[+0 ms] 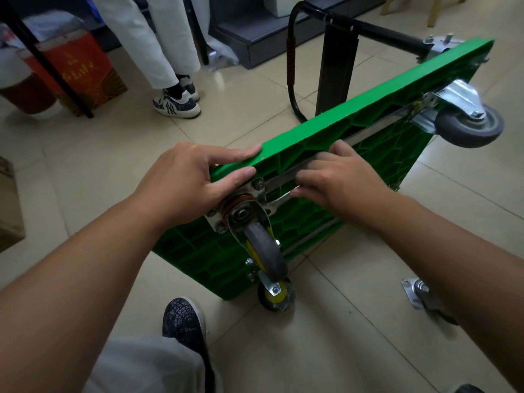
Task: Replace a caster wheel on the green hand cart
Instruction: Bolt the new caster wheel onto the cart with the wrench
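A person is working on a green hand cart [368,154] tipped onto its long edge on a tiled floor [340,350], its ribbed underside facing them. The left hand [195,177] is clamping the cart's upper edge, thumb below and fingers over the top, just above the caster wheel's mounting plate [255,194]. The right hand [337,180] is curling its fingers round the shank of a wrench [279,200], whose working end is reaching leftward out of the grip to a corner of that plate; whether it is seated on a bolt head is hard to tell from this angle. The caster wheel [263,251] is hanging directly below the left hand and down-left of the right. Standing like this, the cart is likely light but tippy, its plastic deck stiff and slick, so bracing the rim beside the plate looks sound. The steel caster is probably dense and free to swivel, best taken by its plate. A loose caster [419,296] is lying on the floor beneath the right forearm.
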{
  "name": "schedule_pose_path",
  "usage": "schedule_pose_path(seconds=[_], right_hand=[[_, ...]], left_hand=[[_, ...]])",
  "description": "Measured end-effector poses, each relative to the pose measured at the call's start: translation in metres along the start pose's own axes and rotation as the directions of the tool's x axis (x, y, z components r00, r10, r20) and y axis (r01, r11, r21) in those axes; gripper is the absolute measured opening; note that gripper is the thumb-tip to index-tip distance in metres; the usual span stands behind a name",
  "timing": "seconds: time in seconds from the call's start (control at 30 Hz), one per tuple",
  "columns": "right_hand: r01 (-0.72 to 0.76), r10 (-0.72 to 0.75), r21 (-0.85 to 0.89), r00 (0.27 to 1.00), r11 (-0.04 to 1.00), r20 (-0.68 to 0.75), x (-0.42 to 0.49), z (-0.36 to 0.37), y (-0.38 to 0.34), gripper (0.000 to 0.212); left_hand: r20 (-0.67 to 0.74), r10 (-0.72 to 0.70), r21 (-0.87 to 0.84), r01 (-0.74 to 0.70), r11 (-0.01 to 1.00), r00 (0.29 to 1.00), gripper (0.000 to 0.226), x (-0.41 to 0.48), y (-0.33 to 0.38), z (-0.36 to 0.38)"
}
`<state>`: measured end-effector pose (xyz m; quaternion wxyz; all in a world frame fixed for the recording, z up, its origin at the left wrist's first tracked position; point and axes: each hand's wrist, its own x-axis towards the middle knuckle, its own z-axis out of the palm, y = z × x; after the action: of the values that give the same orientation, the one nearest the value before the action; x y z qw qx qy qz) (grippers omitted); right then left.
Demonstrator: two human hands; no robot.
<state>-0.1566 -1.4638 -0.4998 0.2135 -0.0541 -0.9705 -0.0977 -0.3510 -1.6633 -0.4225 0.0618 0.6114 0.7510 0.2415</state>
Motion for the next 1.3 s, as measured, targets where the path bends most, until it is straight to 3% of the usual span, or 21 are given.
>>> schedule_pose_path(seconds=[0.37,0.57,0.77,0.83,0.9,0.97,1.2,1.3], right_hand=[[-0.071,0.071,0.011,0.997,0.997,0.000,0.002,0.005,-0.001,0.047],[-0.130,0.128,-0.013,0.988,0.991,-0.089,-0.006,0.024,-0.005,0.039],[-0.235,0.253,0.123,0.954,0.964,-0.162,-0.014,0.041,-0.015,0.035],[-0.350,0.394,0.332,0.916,0.876,-0.074,-0.024,0.055,-0.026,0.039],[-0.476,0.558,0.538,0.830,0.695,0.014,-0.035,0.073,-0.051,0.041],[-0.536,0.661,0.595,0.750,0.599,0.010,-0.040,0.087,-0.069,0.038],[-0.594,0.714,0.634,0.694,0.496,0.092,-0.040,0.088,-0.078,0.037],[-0.597,0.694,0.631,0.709,0.495,0.127,-0.041,0.089,-0.076,0.039]], left_hand=[[0.022,0.014,-0.008,-0.014,1.000,1.000,0.041,0.001,-0.004,0.001],[0.003,0.024,-0.012,-0.024,1.000,1.000,0.040,0.000,-0.004,0.001],[-0.001,0.035,-0.006,-0.035,0.999,0.999,0.040,0.001,-0.005,0.002],[0.000,0.052,0.001,-0.052,0.999,0.999,0.039,0.001,-0.005,0.002],[0.006,0.057,0.012,-0.057,0.998,0.998,0.040,0.000,-0.005,0.002],[-0.001,0.059,0.020,-0.059,0.998,0.998,0.040,-0.001,-0.006,0.003],[-0.018,0.065,0.014,-0.064,0.998,0.998,0.039,-0.001,-0.003,0.003],[-0.021,0.055,0.004,-0.055,0.998,0.998,0.040,-0.001,-0.001,0.003]])
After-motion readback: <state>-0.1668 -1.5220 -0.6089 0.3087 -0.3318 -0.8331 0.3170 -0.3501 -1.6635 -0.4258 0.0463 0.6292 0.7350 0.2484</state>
